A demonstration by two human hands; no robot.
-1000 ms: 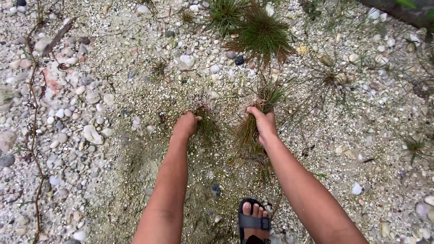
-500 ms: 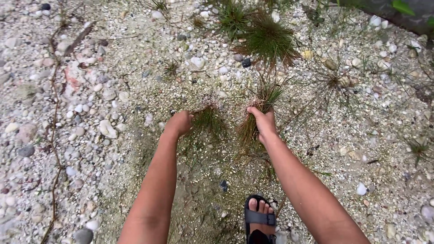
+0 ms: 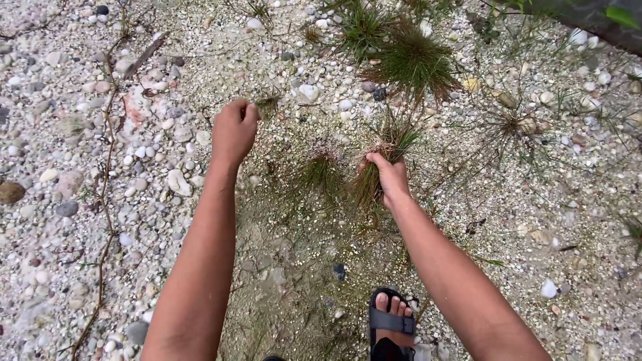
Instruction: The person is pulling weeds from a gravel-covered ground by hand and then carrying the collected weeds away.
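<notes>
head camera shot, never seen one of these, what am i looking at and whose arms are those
This is a single view from a camera worn on a person's head, looking down at the ground, so the two bare arms coming up from the bottom edge belong to the wearer. There is no machine here. The ground is sandy gravel scattered with pale pebbles. The right hand is closed around a clump of uprooted grass, its green blades and brownish roots sticking out either side of the fist. The left hand is closed in a fist at a small grass tuft; whether it grips the tuft is hard to tell. Another low tuft sits between the hands, and a bigger grass clump grows further up. At the bottom you see the wearer's foot in a black sandal.
</notes>
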